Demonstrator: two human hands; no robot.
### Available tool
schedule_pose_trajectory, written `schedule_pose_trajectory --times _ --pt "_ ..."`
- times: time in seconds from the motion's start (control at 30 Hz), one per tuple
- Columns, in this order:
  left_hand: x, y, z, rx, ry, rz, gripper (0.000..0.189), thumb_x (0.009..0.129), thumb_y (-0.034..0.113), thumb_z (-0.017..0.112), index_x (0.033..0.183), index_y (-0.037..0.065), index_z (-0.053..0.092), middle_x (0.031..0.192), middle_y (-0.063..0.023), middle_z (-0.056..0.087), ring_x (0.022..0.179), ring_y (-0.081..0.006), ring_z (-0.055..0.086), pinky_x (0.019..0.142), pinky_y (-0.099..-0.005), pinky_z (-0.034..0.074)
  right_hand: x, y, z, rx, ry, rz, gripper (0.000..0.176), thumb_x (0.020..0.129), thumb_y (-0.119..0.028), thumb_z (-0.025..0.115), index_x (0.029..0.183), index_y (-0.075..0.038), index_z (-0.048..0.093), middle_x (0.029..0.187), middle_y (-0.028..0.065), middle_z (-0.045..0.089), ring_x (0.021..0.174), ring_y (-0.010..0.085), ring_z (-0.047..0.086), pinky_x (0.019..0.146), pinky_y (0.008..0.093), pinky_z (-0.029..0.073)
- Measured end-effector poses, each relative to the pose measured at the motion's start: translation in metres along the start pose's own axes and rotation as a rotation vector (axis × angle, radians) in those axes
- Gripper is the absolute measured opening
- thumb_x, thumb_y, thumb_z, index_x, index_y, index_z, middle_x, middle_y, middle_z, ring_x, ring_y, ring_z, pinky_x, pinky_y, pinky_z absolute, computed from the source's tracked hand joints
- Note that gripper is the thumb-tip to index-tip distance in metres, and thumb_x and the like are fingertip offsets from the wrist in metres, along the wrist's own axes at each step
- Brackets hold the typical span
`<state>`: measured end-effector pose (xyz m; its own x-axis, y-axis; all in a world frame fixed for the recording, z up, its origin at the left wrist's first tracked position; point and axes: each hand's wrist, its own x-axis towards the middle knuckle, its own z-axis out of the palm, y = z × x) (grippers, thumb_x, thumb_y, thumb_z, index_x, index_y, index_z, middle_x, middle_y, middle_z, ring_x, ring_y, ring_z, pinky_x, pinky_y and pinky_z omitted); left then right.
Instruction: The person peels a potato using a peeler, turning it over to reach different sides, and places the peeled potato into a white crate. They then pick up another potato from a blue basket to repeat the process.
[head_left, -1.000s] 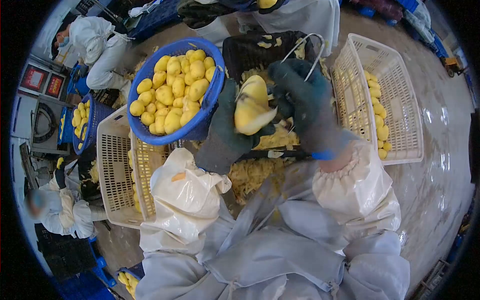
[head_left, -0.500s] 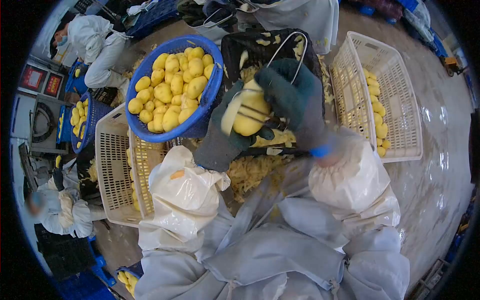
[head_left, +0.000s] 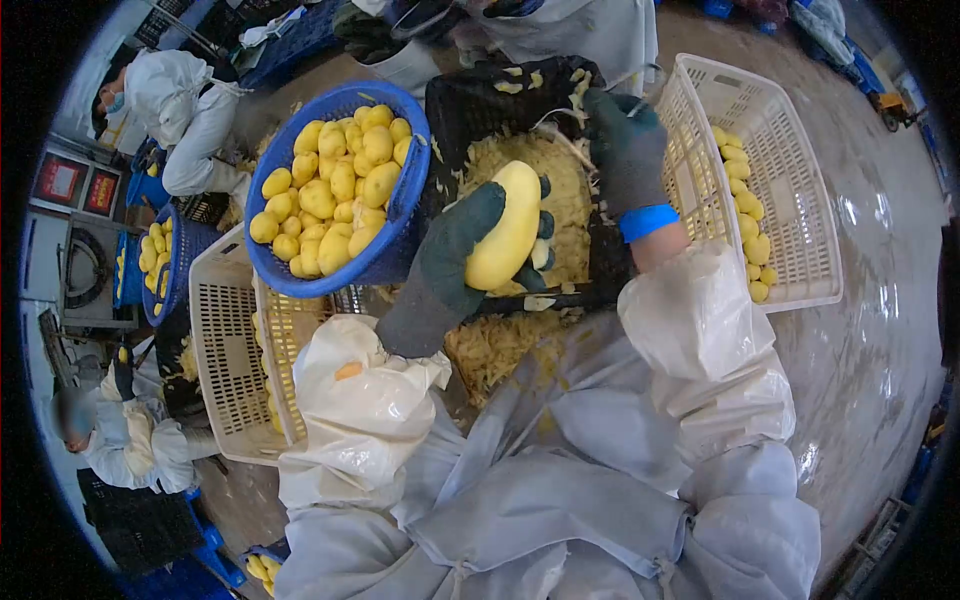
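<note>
My left hand (head_left: 455, 245), in a dark green glove with a grey cuff, is closed around a long peeled potato (head_left: 508, 228), its smooth yellow side turned up. Below it is a black crate (head_left: 455, 110) with a heap of pale peelings (head_left: 570, 195) inside. My right hand (head_left: 622, 145), gloved the same way with a blue band at the wrist, grips a wire-framed peeler (head_left: 567, 143) over the crate's right side. The peeler's blade cannot be made out clearly. Between the potato and the right hand there is a gap.
A blue basket (head_left: 420, 190) heaped with yellow potatoes stands left of the crate. White plastic crates holding potatoes flank me, one at right (head_left: 815, 230) and others at left (head_left: 225, 370). Two co-workers in white (head_left: 185, 100) are at the left; more peelings lie on the floor.
My right hand has moved up and right, taking the peeler off the potato. My left hand has turned the potato so its long, bare side shows.
</note>
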<state>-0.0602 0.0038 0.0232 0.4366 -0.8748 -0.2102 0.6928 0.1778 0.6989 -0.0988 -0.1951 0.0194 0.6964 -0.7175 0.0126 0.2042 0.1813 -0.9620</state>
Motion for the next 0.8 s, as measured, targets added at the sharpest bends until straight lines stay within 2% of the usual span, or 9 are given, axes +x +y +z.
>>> schedule_pose_trajectory --times 0.07,0.2,0.3,0.37,0.47,0.53,0.6,0.67,0.8 --pt "0.003 0.001 -0.004 -0.070 -0.091 -0.001 0.056 0.095 0.048 0.047 0.126 0.001 0.049 0.100 -0.0146 0.062 0.081 -0.0241 0.065 0.063 -0.0382 0.058 0.005 0.001 -0.005 -0.046 0.091 -0.081 0.021 0.088 -0.029 0.061 0.092 -0.008 0.064 0.066 -0.0038 0.050 0.052 0.0040 0.040 0.045 0.0187 0.028" --pt "0.011 -0.002 -0.021 -0.129 0.052 -0.044 0.066 0.093 0.057 0.043 0.128 0.000 0.048 0.101 -0.0163 0.062 0.078 -0.0280 0.065 0.062 -0.0412 0.057 -0.029 -0.025 0.011 0.039 -0.155 0.103 0.022 0.087 -0.027 0.063 0.089 -0.005 0.064 0.065 -0.0035 0.050 0.050 0.0054 0.042 0.046 0.0186 0.031" --pt "0.011 0.001 -0.017 -0.301 -0.173 -0.177 0.070 0.091 0.061 0.043 0.127 0.001 0.048 0.102 -0.0174 0.063 0.081 -0.0315 0.065 0.063 -0.0417 0.058 -0.003 -0.001 0.012 -0.056 0.129 -0.207 0.023 0.084 -0.029 0.066 0.087 -0.006 0.063 0.065 -0.0042 0.050 0.049 0.0045 0.039 0.045 0.0195 0.030" --pt "0.014 0.006 -0.020 -0.375 -0.271 -0.189 0.071 0.090 0.062 0.044 0.126 0.001 0.049 0.103 -0.0175 0.063 0.083 -0.0323 0.065 0.064 -0.0413 0.058 -0.005 -0.005 -0.002 0.031 -0.005 -0.079 0.021 0.083 -0.025 0.068 0.088 -0.005 0.066 0.068 -0.0020 0.057 0.054 0.0060 0.046 0.049 0.0211 0.035" --pt "0.018 0.000 -0.037 -0.296 -0.138 -0.153 0.072 0.090 0.062 0.043 0.126 0.000 0.049 0.104 -0.0185 0.062 0.086 -0.0332 0.065 0.065 -0.0426 0.058 -0.045 -0.027 0.021 0.080 -0.138 0.060 0.019 0.082 -0.021 0.070 0.088 -0.003 0.069 0.072 0.0017 0.064 0.061 0.0083 0.055 0.055 0.0246 0.043" --pt "0.025 -0.007 -0.040 -0.423 0.042 0.035 0.070 0.091 0.059 0.044 0.127 0.000 0.048 0.105 -0.0177 0.062 0.086 -0.0321 0.065 0.065 -0.0455 0.059 -0.059 -0.020 0.030 -0.196 -0.215 -0.085 0.020 0.083 -0.021 0.070 0.089 -0.002 0.069 0.073 0.0015 0.065 0.063 0.0070 0.056 0.055 0.0248 0.044" --pt "0.020 -0.008 -0.037 -0.548 -0.048 0.010 0.063 0.092 0.054 0.048 0.126 0.001 0.048 0.106 -0.0162 0.062 0.087 -0.0303 0.065 0.061 -0.0472 0.059 -0.034 -0.011 0.022 -0.224 -0.203 -0.038 0.021 0.083 -0.022 0.070 0.086 -0.001 0.068 0.074 0.0009 0.065 0.062 0.0068 0.055 0.056 0.0249 0.044" --pt "0.011 -0.002 -0.019 -0.440 -0.100 -0.033 0.060 0.092 0.052 0.050 0.125 0.002 0.049 0.106 -0.0154 0.062 0.086 -0.0300 0.066 0.060 -0.0472 0.059 -0.006 0.003 0.005 -0.143 0.009 -0.276 0.021 0.082 -0.026 0.068 0.087 -0.005 0.066 0.071 -0.0016 0.057 0.060 0.0044 0.050 0.052 0.0206 0.039" --pt "0.004 0.009 -0.007 -0.263 -0.173 -0.099 0.055 0.092 0.048 0.052 0.124 0.004 0.050 0.106 -0.0142 0.063 0.085 -0.0295 0.066 0.059 -0.0471 0.059 -0.009 -0.013 -0.004 -0.036 0.044 -0.148 0.023 0.083 -0.027 0.067 0.086 -0.005 0.064 0.067 -0.0020 0.054 0.057 0.0046 0.048 0.051 0.0208 0.038"
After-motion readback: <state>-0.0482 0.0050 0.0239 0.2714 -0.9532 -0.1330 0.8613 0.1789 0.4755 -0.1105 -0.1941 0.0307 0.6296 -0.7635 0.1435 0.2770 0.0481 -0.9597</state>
